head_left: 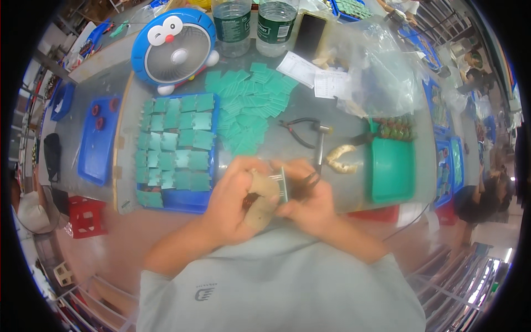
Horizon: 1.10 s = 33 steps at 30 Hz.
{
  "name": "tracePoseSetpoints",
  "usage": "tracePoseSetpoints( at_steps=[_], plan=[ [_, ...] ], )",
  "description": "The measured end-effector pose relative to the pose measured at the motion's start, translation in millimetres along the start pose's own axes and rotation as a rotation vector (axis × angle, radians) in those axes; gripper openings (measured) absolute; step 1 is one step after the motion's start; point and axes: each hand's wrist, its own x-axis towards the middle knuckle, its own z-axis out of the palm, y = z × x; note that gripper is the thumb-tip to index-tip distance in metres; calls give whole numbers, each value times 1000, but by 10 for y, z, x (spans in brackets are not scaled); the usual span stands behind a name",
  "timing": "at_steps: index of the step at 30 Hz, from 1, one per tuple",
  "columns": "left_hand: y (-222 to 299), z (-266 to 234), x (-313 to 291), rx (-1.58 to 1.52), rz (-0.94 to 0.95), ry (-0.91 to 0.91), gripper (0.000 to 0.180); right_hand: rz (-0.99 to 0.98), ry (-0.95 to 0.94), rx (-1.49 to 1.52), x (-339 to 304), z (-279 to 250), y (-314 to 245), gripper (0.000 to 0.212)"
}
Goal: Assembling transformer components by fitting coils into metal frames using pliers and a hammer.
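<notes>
Both hands meet in front of my chest at the table's near edge. My left hand (pixel 239 195), with tan wraps on its fingers, is closed around a dark reddish-brown coil (pixel 250 200), mostly hidden by the fingers. Thin pale wire ends (pixel 277 178) reach from it to a small green board (pixel 284 185) seen nearly edge-on. My right hand (pixel 311 200) pinches that board between thumb and fingers. A dark tool-like piece (pixel 311 181) shows at the right fingers; its kind is unclear. Loose green boards (pixel 251 102) lie piled beyond my hands.
At left, a blue tray (pixel 215 127) bears rows of green boards. Pliers (pixel 298 131), a hammer (pixel 321 145) and a cream-coloured curved piece (pixel 342 159) lie at right, near a green bin (pixel 392 171). A cartoon fan (pixel 176 52), bottles (pixel 232 27) and a plastic bag (pixel 381 72) stand behind.
</notes>
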Motion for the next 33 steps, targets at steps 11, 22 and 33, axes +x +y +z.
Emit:
tracePoseSetpoints(
  at_steps=[11, 22, 33],
  plan=[
    [-215, -157, -34, -762, -514, -90, 53, -111, 4, -438, 142, 110, -235, 69],
    [-177, -145, -209, -728, -545, -99, 39, -259, -17, -491, 71, 122, -108, 71],
    [352, -125, -101, -617, -785, -32, 29, -204, -154, -401, 32, -46, -113, 71]
  ],
)
